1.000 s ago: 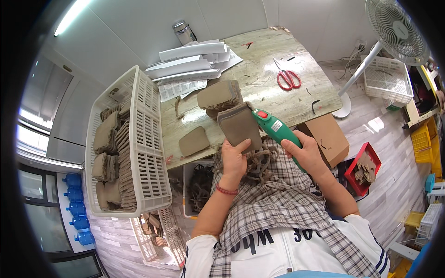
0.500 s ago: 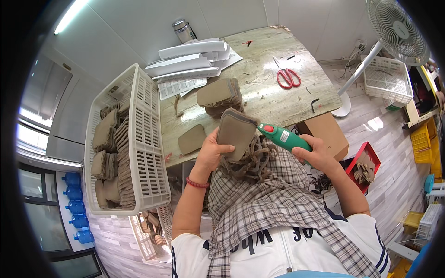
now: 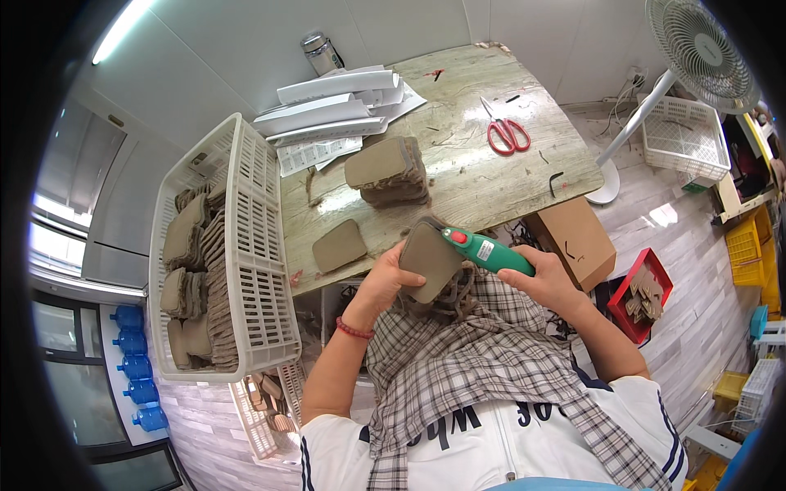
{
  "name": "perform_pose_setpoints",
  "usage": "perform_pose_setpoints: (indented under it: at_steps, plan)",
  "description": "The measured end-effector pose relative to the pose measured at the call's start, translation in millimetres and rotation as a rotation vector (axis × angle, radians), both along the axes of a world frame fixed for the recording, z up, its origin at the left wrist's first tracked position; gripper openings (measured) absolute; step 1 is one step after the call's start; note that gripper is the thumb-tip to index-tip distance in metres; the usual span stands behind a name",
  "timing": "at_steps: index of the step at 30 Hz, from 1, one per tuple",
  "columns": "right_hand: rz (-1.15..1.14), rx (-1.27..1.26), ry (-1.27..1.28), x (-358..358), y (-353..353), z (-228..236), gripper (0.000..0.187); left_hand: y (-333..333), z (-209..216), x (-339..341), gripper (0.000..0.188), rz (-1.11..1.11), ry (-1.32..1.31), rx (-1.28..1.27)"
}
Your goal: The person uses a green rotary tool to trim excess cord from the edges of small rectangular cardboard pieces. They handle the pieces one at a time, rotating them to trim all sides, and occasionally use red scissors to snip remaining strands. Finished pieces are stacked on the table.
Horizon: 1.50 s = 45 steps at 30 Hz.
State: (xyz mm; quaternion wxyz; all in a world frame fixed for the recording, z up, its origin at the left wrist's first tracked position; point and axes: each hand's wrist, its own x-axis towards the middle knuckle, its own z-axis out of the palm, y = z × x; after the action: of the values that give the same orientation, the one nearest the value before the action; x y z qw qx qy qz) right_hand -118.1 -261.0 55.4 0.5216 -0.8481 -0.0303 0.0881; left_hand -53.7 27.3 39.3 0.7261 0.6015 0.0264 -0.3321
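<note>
My left hand (image 3: pixel 385 282) is closed on the edge of a brown fabric pad (image 3: pixel 431 255) with rounded corners, its thumb lying on top. In my right hand (image 3: pixel 542 277) is a green handheld electric cutter (image 3: pixel 490 251) with a red button. The cutter's head meets the pad's upper right edge; whether it bites into the cloth I cannot tell. Dark brown scrap strips (image 3: pixel 458 301) hang below the pad over my checked apron (image 3: pixel 458 368). One loose pad (image 3: pixel 340 245) lies flat near the table edge, and a stack of pads (image 3: pixel 385 170) stands behind it.
Red-handled scissors (image 3: pixel 509 137) and papers (image 3: pixel 327 114) lie on the table (image 3: pixel 475 180). A white plastic crate (image 3: pixel 266 270) full of pads stands at left. To the right are a cardboard box (image 3: pixel 577 241), a red tray (image 3: pixel 647 262) of small pieces and a fan (image 3: pixel 704 53).
The pad has turned and moved slightly right and down in my left hand. The cutter has shifted a little left and down, its head staying at the pad's edge.
</note>
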Motion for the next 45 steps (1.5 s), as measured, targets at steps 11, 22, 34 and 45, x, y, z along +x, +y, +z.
perform_pose_setpoints:
  at_steps: [11,22,34,45]
  plan:
    - [0.077,0.254,0.224,3.1,-3.4,-0.3,0.03,23.7,6.9,9.6,0.054,-0.177,-0.044,0.206]
    - [0.104,0.318,0.29,0.5,-2.7,-3.0,0.03,42.0,2.8,2.6,0.011,0.365,-0.131,-0.04]
    - [0.173,0.149,0.205,-2.6,-5.5,-2.6,0.036,39.7,8.6,3.3,0.017,0.236,-0.191,0.11]
    - [0.198,0.12,0.171,-0.9,4.4,2.8,0.038,27.4,11.1,3.5,0.016,0.058,-0.14,0.147]
